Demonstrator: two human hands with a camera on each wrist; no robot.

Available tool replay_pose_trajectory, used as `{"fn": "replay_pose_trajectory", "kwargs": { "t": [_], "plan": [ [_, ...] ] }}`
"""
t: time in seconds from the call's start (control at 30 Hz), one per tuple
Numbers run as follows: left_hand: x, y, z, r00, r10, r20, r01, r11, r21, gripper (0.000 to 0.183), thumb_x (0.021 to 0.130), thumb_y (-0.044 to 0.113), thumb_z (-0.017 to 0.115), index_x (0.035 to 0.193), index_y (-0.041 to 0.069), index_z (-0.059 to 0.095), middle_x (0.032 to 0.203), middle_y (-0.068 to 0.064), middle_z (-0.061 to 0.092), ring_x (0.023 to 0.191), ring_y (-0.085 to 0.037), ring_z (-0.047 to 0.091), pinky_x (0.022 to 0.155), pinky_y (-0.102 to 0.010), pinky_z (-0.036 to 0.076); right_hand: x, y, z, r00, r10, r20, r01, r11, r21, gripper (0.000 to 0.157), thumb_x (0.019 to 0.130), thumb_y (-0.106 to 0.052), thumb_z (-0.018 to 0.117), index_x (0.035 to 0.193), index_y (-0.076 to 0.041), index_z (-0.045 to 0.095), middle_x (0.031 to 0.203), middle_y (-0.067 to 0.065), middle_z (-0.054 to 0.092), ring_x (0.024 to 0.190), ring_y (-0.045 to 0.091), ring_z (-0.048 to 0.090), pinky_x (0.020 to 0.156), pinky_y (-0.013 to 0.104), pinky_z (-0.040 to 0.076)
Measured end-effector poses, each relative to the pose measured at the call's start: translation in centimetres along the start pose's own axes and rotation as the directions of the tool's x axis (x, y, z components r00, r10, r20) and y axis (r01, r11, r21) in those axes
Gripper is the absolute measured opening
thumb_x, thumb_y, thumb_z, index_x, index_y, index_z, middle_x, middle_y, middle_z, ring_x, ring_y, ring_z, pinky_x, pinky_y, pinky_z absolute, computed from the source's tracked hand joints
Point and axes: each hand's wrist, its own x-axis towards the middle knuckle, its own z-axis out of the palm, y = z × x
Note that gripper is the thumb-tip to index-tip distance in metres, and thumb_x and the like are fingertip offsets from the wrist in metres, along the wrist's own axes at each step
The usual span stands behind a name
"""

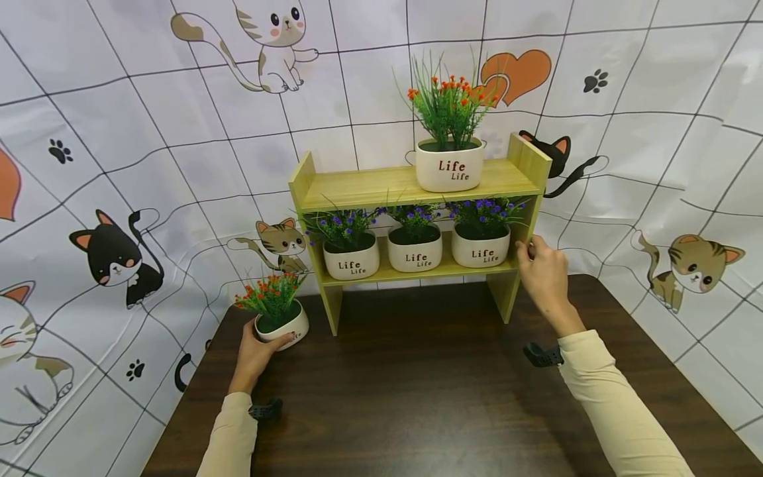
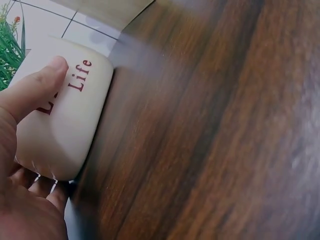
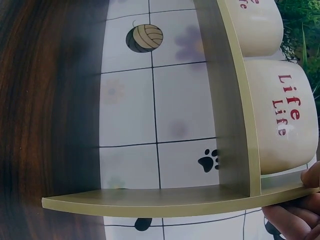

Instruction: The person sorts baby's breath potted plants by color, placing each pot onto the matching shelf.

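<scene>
At the table's left, my left hand (image 1: 256, 351) grips a white oval pot (image 1: 291, 328) of orange-red artificial flowers (image 1: 271, 295). In the left wrist view its thumb lies across the "Life" lettering of the pot (image 2: 75, 115), with the other fingers around the far end. My right hand (image 1: 544, 271) holds the right side board of a two-tier wooden shelf (image 1: 357, 189), the thumb on the board's front edge in the right wrist view. On the top tier stands another orange-flowered pot (image 1: 450, 165), right of centre. Three pots with purple flowers stand along the lower tier, including the left one (image 1: 352, 262).
The shelf stands at the back of a dark brown wooden table (image 1: 405, 384). White sheeting (image 1: 369, 86) printed with cats and grid lines hangs behind and at both sides. The top tier's left part (image 1: 352, 182) is bare wood.
</scene>
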Motion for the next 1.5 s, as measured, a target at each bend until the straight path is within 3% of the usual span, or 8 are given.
{"fn": "replay_pose_trajectory", "kwargs": {
  "t": [0.23,0.67,0.97,1.2,1.3,1.5],
  "plan": [
    [0.0,-0.1,0.1,1.000,0.005,0.000,-0.005,0.999,-0.047,0.118,0.087,0.032,0.091,0.170,0.004,0.012,0.170,-0.027,0.030,0.156,-0.042,0.033,0.128,-0.057,0.028,-0.1,0.2,0.1,1.000,0.004,0.003,-0.004,1.000,0.002,0.022,0.101,-0.003,0.067,0.083,0.009,0.061,0.048,0.014,0.051,0.044,0.020,0.034,0.046,0.031,0.025],
    [0.1,0.1,-0.1,1.000,-0.005,-0.006,0.005,0.999,-0.039,0.117,0.087,0.037,0.090,0.172,0.008,0.014,0.170,-0.024,0.033,0.155,-0.041,0.036,0.127,-0.058,0.031,0.0,0.1,0.1,1.000,0.017,0.008,-0.017,1.000,0.007,0.021,0.101,-0.004,0.067,0.086,0.011,0.063,0.060,0.026,0.066,0.047,0.032,0.049,0.050,0.038,0.034],
    [-0.7,1.2,-0.3,1.000,-0.020,-0.009,0.019,0.998,-0.066,0.114,0.087,0.042,0.090,0.170,0.008,0.020,0.167,-0.023,0.037,0.149,-0.038,0.043,0.123,-0.055,0.038,-0.1,0.3,0.1,1.000,0.017,0.013,-0.017,1.000,-0.006,0.020,0.102,-0.004,0.067,0.089,0.012,0.065,0.051,0.018,0.054,0.045,0.023,0.035,0.048,0.034,0.025],
    [-1.1,2.2,-0.6,0.998,0.020,-0.059,-0.023,0.998,-0.052,0.110,0.087,0.042,0.089,0.169,0.007,0.025,0.166,-0.022,0.040,0.146,-0.037,0.046,0.119,-0.055,0.041,0.0,0.3,0.3,1.000,0.015,0.021,-0.015,1.000,-0.001,0.020,0.102,-0.004,0.067,0.089,0.011,0.064,0.049,0.014,0.049,0.045,0.021,0.032,0.048,0.034,0.023],
    [-1.3,2.9,-0.7,0.995,0.046,-0.089,-0.051,0.997,-0.055,0.106,0.088,0.042,0.089,0.169,0.009,0.028,0.162,-0.020,0.045,0.141,-0.034,0.050,0.114,-0.049,0.046,0.0,0.2,0.2,1.000,0.016,0.021,-0.016,1.000,-0.001,0.020,0.102,-0.004,0.067,0.089,0.011,0.064,0.049,0.013,0.048,0.045,0.021,0.032,0.048,0.034,0.023],
    [-1.8,4.7,-1.0,0.990,0.077,-0.114,-0.086,0.993,-0.076,0.096,0.088,0.040,0.089,0.166,0.016,0.038,0.153,-0.012,0.055,0.128,-0.020,0.058,0.090,-0.014,0.049,0.0,0.2,0.1,1.000,0.012,0.020,-0.012,1.000,-0.005,0.021,0.102,-0.003,0.067,0.087,0.011,0.062,0.048,0.005,0.039,0.043,0.018,0.028,0.046,0.033,0.022]
  ]
}}
